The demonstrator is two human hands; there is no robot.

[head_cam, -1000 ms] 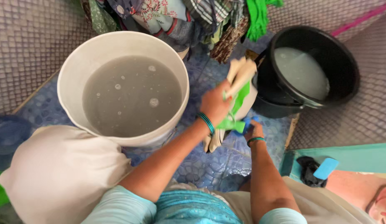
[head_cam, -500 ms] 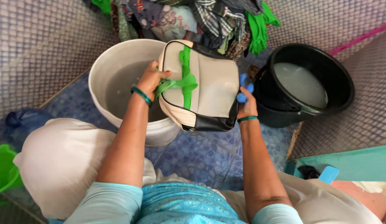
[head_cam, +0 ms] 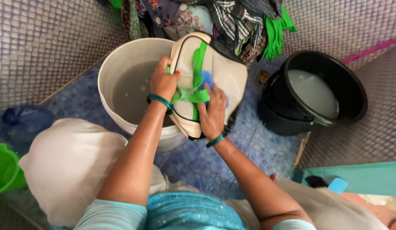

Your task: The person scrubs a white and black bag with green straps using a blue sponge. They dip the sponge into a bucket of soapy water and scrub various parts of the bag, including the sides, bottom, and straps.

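I hold a beige bag (head_cam: 223,72) with black trim and green straps over the rim of a white bucket (head_cam: 121,64) filled with murky water. My left hand (head_cam: 164,81) grips the bag's left edge where the green strap crosses. My right hand (head_cam: 213,113) presses on the bag's face, fingers over a blue brush (head_cam: 208,81) that is mostly hidden beneath them. Both wrists wear green bangles.
A black bucket (head_cam: 334,72) with soapy water stands at the right. A heap of coloured clothes (head_cam: 206,15) lies behind both buckets. A green tub (head_cam: 4,168) sits at the left edge. The floor has blue patterned tiles (head_cam: 198,164), and tiled walls stand on either side.
The bag has come lower and closer to the white bucket. My right hand has moved from the bag's right edge onto its face with the blue brush.
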